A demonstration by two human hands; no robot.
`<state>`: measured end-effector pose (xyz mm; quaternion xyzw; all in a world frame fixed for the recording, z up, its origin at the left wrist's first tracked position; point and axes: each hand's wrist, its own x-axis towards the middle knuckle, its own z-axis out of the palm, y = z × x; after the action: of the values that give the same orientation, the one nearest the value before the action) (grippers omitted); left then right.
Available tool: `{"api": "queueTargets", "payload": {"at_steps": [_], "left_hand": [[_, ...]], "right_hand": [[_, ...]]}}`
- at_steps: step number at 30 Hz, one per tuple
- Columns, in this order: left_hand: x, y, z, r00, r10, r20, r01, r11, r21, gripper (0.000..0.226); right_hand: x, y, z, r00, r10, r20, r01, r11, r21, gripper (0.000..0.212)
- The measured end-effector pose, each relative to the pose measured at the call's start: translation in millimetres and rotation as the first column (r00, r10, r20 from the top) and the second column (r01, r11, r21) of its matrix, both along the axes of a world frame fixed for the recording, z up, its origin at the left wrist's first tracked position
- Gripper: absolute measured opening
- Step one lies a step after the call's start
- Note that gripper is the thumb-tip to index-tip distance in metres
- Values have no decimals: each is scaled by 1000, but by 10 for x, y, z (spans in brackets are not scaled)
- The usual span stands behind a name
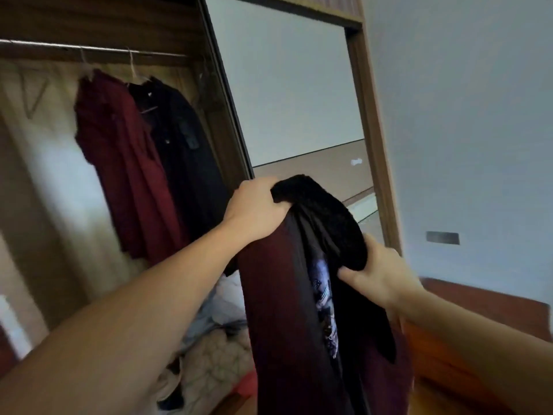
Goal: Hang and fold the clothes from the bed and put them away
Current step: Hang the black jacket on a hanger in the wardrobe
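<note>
A dark bundle of clothes, maroon and black with a pale print, hangs in front of me. My left hand grips its bunched top from the left. My right hand grips the black fabric lower down on the right side. Beyond them is the open wardrobe, where a maroon garment and a black garment hang on hangers from the metal rail. An empty hanger hangs at the far left of the rail.
A mirrored sliding door in a wooden frame stands right of the wardrobe opening. Loose clothes and a quilted item lie heaped on the wardrobe floor. A pale wall with a dark switch plate is on the right.
</note>
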<state>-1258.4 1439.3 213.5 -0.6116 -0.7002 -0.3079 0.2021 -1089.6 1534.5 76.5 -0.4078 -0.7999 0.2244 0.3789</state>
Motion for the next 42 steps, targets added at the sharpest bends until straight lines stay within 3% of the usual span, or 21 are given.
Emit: {"api": "queueTargets", "payload": {"at_steps": [3,7,11,14,16,18,23,25,29,32,37,41,42], "left_hand": [[-401,-499,42,985,165,-45,-166,986,-1,29],[-938,-1140,86,906,375,-194,-396,914,-82,19],[-1372,-1668,97,935,352,30,-352,936,-16,23],[-1696,-1895,51,916,270,295,-301,951,63,28],[-1975,-1980,27,884,170,436,-240,964,111,33],[-2262,-2064,40,871,78,485,-179,970,165,36],[-2758,-2101,144,919,-2,395,-113,957,268,32],[-2874,-2041,198,925,9,380,-140,938,316,28],[-3168,-1845,356,916,62,397,-235,884,404,48],[-3415,-1669,502,911,108,398,-306,825,476,50],[-3856,-1446,796,892,220,395,-418,737,532,67],[-4161,-1343,1050,866,358,349,-498,682,536,64],[-4241,-1320,1119,853,402,333,-522,661,539,63]], "right_hand": [[-456,-138,49,971,110,-213,-137,984,-118,16],[-1120,-421,472,853,164,-496,-257,958,-125,28],[-1740,-737,904,703,323,-633,-450,892,-44,35],[-2220,-933,1125,582,401,-707,-577,816,-12,25],[-2501,-1050,1259,547,428,-719,-624,782,-8,14],[-2748,-1123,1389,535,464,-706,-644,765,15,12],[-3239,-1072,1661,534,492,-688,-648,761,42,5],[-3421,-1022,1723,528,500,-686,-664,747,33,7],[-3806,-869,1778,507,513,-693,-684,729,39,14],[-4134,-703,1804,490,548,-678,-713,700,51,20],[-4710,-431,1844,410,662,-628,-818,571,67,23],[-5207,-195,1882,270,837,-476,-923,366,120,3],[-5333,-150,1897,240,871,-428,-931,332,153,6]]}}
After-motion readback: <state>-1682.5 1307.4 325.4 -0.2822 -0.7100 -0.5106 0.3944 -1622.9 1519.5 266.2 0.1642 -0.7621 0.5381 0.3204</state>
